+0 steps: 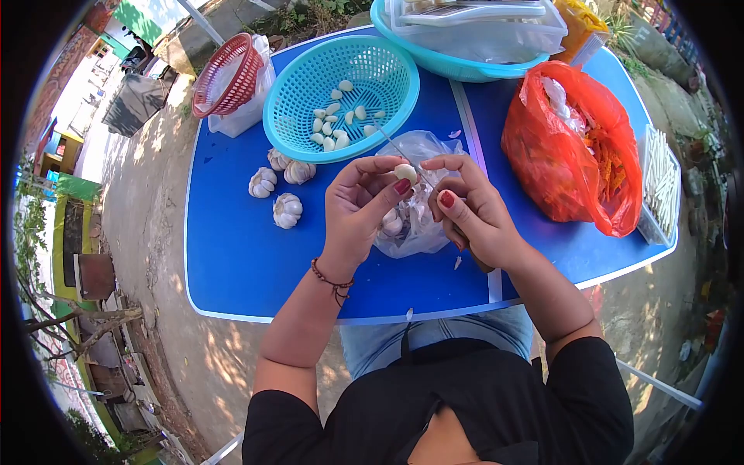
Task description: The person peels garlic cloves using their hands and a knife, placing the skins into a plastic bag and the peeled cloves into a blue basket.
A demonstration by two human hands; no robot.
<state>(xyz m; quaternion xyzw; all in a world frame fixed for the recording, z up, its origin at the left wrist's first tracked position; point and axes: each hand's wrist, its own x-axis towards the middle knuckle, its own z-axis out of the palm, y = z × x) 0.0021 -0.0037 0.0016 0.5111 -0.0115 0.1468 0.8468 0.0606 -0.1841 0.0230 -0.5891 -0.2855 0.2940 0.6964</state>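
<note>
Between the thumb and fingers of my left hand is a pale garlic clove. My right hand is closed round a knife, its thin blade pointing up and left past the clove. Below both hands lies a clear plastic bag with garlic in it. Several peeled cloves rest in the turquoise basket beyond my left hand. Whole garlic bulbs sit on the blue table to the left.
A red plastic bag stands at the right, beside a clear box of white sticks. At the back are a red basket on the left and a turquoise basin holding plastic containers.
</note>
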